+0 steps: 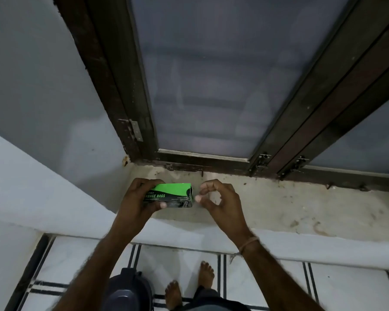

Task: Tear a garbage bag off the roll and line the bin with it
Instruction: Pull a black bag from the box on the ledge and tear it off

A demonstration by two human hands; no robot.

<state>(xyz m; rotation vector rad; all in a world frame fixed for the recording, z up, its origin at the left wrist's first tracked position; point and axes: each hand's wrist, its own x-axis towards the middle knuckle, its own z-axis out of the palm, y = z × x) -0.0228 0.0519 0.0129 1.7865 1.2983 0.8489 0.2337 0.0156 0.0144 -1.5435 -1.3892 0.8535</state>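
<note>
Clasped in left hand (136, 199): garbage-bag box (174, 195) (right hand (220, 202) curled, empty).

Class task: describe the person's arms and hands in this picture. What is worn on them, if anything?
Both forearms are bare and hairy, with no sleeves in view. The left hand has no ring, watch or band. The right hand is also bare, but a thin tan thread circles that wrist, its frayed end hanging loose.
</note>
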